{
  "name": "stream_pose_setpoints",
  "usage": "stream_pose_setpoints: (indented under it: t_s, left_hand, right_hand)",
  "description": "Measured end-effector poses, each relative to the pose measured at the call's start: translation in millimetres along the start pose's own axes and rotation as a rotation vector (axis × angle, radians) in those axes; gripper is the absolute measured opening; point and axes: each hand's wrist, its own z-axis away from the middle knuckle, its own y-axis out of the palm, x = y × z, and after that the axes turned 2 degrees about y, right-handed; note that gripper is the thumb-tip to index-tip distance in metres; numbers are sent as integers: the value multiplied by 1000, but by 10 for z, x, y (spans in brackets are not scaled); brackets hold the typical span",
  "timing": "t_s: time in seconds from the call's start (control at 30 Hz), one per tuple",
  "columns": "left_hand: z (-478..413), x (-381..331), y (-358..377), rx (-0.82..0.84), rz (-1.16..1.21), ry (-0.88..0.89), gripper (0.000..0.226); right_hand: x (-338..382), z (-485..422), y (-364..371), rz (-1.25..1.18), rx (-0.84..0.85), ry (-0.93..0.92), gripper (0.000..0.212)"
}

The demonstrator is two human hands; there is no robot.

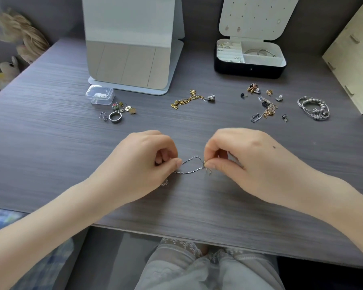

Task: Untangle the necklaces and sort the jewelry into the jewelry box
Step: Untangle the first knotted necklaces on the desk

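The silver chain (187, 172) hangs just above the table (50, 126), stretched left to right between both hands. The left hand (143, 164) pinches 1 end between thumb and curled forefinger; the right hand (247, 160) pinches the other end the same way. 2 strands span the gap as a small loop, and a loose tail trails under the left hand. Pulling apart along this axis looks like the next step. The open jewelry box (249, 70) sits far ahead, nearer the right hand. A gold chain tangle (187, 100) and a mixed chain pile (266, 110) lie between the hands and the box, with bracelets (313, 109) farther right and a ring (115, 117) to the left.
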Motion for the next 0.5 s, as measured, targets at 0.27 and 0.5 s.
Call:
stream_pose_setpoints:
  t_s: [0.27,0.5]
  left_hand:
    - [-91,-194,72,139,-292,14,16]
    - [-27,-198,101,62,-185,-17,11]
  right_hand:
    - [9,-214,207,149,-75,-79,24]
    - [-6,-169,256,176,-102,-72,22]
